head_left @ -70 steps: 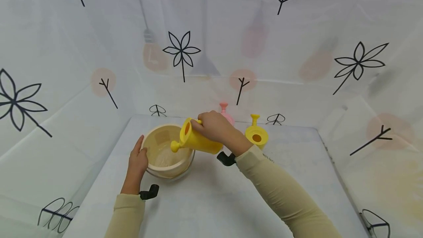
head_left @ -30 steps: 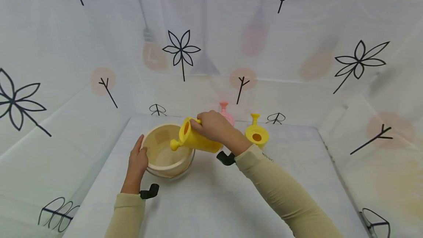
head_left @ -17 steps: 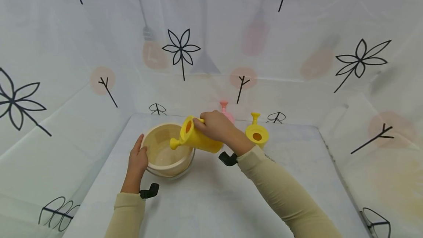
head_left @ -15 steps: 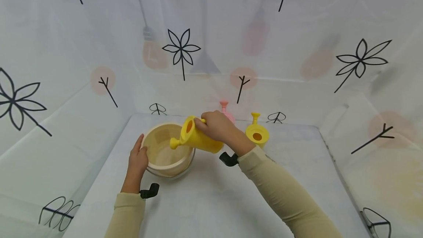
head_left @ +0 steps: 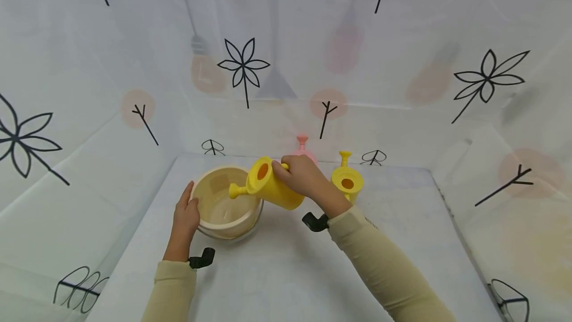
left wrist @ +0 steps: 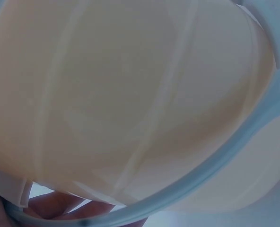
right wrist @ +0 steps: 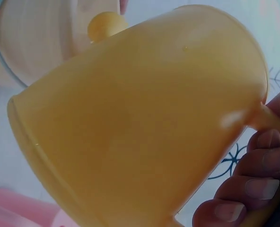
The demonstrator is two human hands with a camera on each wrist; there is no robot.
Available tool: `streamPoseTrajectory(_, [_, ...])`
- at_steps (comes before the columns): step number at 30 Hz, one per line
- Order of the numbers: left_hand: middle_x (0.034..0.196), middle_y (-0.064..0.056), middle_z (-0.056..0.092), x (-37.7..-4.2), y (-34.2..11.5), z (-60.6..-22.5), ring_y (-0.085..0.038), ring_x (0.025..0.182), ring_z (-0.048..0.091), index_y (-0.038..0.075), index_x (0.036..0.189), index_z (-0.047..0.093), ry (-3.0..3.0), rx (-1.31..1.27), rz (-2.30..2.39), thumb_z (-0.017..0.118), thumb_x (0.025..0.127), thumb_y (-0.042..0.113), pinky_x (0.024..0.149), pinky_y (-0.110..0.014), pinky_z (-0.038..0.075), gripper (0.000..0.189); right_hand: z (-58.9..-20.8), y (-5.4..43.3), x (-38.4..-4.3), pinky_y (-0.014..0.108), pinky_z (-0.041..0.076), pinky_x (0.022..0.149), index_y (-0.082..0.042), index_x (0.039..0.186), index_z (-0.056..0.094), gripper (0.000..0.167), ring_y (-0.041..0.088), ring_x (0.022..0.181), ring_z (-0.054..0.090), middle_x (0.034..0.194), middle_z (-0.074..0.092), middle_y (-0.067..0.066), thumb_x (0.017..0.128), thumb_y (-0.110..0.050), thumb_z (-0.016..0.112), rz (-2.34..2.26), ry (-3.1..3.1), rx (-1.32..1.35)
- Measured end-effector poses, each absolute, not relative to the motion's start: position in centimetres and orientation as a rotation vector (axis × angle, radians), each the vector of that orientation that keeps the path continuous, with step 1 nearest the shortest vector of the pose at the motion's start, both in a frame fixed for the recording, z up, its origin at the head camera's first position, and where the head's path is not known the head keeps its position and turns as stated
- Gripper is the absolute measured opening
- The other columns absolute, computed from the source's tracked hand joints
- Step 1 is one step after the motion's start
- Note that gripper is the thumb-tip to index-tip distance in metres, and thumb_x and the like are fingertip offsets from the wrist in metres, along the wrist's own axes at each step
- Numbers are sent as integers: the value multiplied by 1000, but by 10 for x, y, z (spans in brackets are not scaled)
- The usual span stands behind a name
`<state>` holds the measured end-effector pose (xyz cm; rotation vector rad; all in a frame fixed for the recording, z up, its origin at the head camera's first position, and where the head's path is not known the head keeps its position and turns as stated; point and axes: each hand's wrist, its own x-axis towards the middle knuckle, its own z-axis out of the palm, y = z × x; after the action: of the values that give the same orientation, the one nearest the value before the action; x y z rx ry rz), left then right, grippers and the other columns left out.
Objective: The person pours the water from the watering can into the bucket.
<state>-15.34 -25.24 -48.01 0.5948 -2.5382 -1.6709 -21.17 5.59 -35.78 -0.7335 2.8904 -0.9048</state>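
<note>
In the head view my left hand [head_left: 185,215] holds the left side of a cream bucket [head_left: 225,225], thumb at the rim. Its fingers [left wrist: 55,203] show behind the bucket's pale blue handle [left wrist: 178,189] in the left wrist view. My right hand [head_left: 306,175] grips the handle of a yellow watering can [head_left: 279,190]. The can leans left, its round-tipped spout over the bucket's opening. Curled fingers [right wrist: 263,187] wrap the can's handle in the right wrist view. No stream of water shows at the spout.
A second yellow watering can [head_left: 347,182] stands to the right, behind my right forearm. A pink watering can [head_left: 302,144] sits at the back, partly hidden by my right hand. The white table [head_left: 268,272] meets a patterned cloth wall behind.
My right hand has shifted a little right, and the watering can is tilted less, with its spout slightly higher. My left hand and the bucket have stayed in place.
</note>
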Motion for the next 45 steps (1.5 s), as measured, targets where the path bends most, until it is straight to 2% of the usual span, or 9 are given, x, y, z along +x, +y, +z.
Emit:
streamPoseTrajectory(8, [163, -2, 14, -152, -251, -479, -30, 150, 15, 34, 156, 15, -2548, 610, -1665, 27, 103, 23, 121, -53, 16, 55, -371, 67, -210, 26, 41, 53, -12, 69, 53, 45, 17, 58, 50, 60, 48, 1, 99, -44, 41, -1048, 2849, -664])
streamPoseTrajectory(18, [163, 0, 14, -154, -251, -482, -28, 151, 13, 34, 156, 13, -2545, 608, -1668, 25, 103, 23, 121, -52, 15, 55, -395, 80, -206, 26, 39, 54, -12, 69, 50, 45, 19, 59, 48, 60, 44, 2, 99, -45, 43, -1230, 2843, -539])
streamPoseTrajectory(25, [163, 0, 15, -155, -252, -484, -28, 151, 14, 30, 157, 15, -2535, 593, -1666, 25, 103, 23, 121, -53, 15, 55, -409, 87, -200, 29, 42, 58, -13, 72, 50, 46, 21, 65, 52, 65, 48, 4, 100, -47, 41, -1341, 2813, -427])
streamPoseTrajectory(30, [163, 0, 15, -155, -252, -484, -28, 151, 14, 33, 156, 15, -2541, 594, -1647, 25, 103, 23, 121, -51, 15, 55, -421, 90, -197, 29, 45, 59, -13, 73, 55, 43, 22, 68, 54, 67, 53, 4, 100, -44, 41, -1456, 2784, -377])
streamPoseTrajectory(38, [163, 0, 14, -154, -252, -483, -28, 151, 13, 34, 156, 14, -2537, 594, -1659, 25, 103, 23, 121, -51, 15, 55, -434, 94, -192, 30, 48, 64, -17, 85, 63, 40, 21, 73, 55, 74, 60, 3, 100, -47, 43, -1590, 2758, -298])
streamPoseTrajectory(45, [163, 0, 16, -154, -251, -483, -27, 150, 14, 31, 156, 16, -2527, 603, -1662, 27, 103, 23, 121, -51, 15, 55, -455, 97, -188, 29, 46, 59, -11, 75, 59, 42, 22, 70, 53, 69, 54, 6, 100, -41, 44, -1761, 2717, -199])
